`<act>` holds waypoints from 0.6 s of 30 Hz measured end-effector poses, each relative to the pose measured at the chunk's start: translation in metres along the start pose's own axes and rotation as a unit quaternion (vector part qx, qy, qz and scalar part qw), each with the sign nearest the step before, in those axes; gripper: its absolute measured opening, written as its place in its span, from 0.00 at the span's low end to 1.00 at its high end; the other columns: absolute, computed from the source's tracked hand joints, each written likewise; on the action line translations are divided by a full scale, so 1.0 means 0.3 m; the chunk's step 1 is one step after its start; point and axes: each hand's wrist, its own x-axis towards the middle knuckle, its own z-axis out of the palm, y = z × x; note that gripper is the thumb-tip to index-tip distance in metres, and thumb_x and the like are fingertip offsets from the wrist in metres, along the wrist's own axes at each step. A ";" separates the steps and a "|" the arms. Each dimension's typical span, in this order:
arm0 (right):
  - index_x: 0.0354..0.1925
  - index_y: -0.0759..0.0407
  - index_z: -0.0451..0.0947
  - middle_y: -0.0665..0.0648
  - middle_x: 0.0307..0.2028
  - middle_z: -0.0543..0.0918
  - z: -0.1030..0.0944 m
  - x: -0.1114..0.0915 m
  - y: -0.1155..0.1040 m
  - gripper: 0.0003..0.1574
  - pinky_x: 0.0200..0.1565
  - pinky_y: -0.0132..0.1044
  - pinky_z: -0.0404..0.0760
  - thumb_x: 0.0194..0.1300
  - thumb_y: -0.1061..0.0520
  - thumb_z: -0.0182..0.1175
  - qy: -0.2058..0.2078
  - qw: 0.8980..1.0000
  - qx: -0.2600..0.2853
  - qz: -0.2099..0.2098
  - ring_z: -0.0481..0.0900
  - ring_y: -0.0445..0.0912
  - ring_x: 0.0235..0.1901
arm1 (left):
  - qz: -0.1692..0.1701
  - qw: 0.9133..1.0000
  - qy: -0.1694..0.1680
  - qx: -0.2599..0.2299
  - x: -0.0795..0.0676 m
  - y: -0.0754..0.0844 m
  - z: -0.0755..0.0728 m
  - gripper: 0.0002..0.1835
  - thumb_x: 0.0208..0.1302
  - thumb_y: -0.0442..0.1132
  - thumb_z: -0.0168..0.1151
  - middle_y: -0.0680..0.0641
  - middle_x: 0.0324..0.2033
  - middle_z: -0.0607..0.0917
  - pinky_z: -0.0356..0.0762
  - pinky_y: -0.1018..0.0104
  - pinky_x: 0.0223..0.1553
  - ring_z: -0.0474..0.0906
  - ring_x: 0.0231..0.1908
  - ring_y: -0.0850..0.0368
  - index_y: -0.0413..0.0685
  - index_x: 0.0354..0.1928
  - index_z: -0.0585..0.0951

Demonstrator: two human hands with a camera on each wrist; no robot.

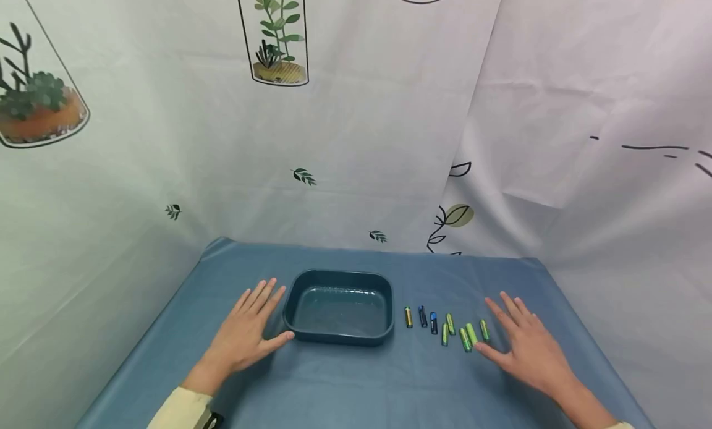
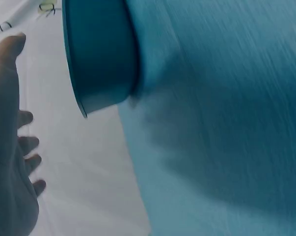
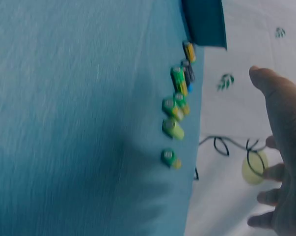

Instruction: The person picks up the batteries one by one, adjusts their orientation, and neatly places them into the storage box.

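Note:
A dark teal rectangular dish [image 1: 339,339] stands on the blue cloth, with nothing inside it. To its right lie several small batteries: a black and gold one [image 1: 408,318], two dark blue ones [image 1: 434,322] and several green ones [image 1: 465,340]. My left hand [image 1: 245,330] hovers beside the dish's left side, fingers straight and spread, holding nothing. Just right of the batteries, my right hand [image 1: 528,348] is held above the cloth with its fingers extended and nothing in it. The right wrist view shows the green batteries [image 3: 173,129] apart from that hand.
Blue cloth [image 1: 356,386] covers the table, whose back edge meets a white curtain [image 1: 356,138] printed with plants. More curtain hangs along the left and right sides. A dark band [image 1: 214,420] circles the left wrist below a pale sleeve [image 1: 180,409].

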 end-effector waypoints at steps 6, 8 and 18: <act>0.77 0.53 0.64 0.69 0.74 0.63 -0.002 -0.002 0.063 0.60 0.46 0.72 0.75 0.58 0.28 0.70 0.006 0.999 0.051 0.008 0.63 0.72 0.69 | 0.004 0.998 0.017 -0.059 0.014 -0.027 0.018 0.51 0.64 0.70 0.62 0.40 0.78 0.61 0.60 0.35 0.69 0.59 0.75 0.37 0.48 0.80 0.60; 0.76 0.54 0.65 0.69 0.73 0.64 0.007 0.001 0.085 0.57 0.47 0.72 0.74 0.58 0.30 0.71 0.012 0.998 0.064 0.004 0.65 0.72 0.67 | -0.006 0.997 0.015 -0.080 0.018 -0.027 0.026 0.51 0.64 0.70 0.63 0.40 0.77 0.63 0.63 0.33 0.66 0.62 0.73 0.36 0.50 0.80 0.61; 0.68 0.60 0.75 0.65 0.60 0.79 0.067 0.017 0.187 0.45 0.45 0.59 0.82 0.60 0.42 0.75 0.032 0.986 0.165 -0.026 0.79 0.65 0.55 | -0.067 0.981 -0.013 -0.182 0.034 -0.026 0.074 0.46 0.62 0.62 0.70 0.37 0.72 0.69 0.66 0.28 0.59 0.65 0.69 0.31 0.49 0.77 0.67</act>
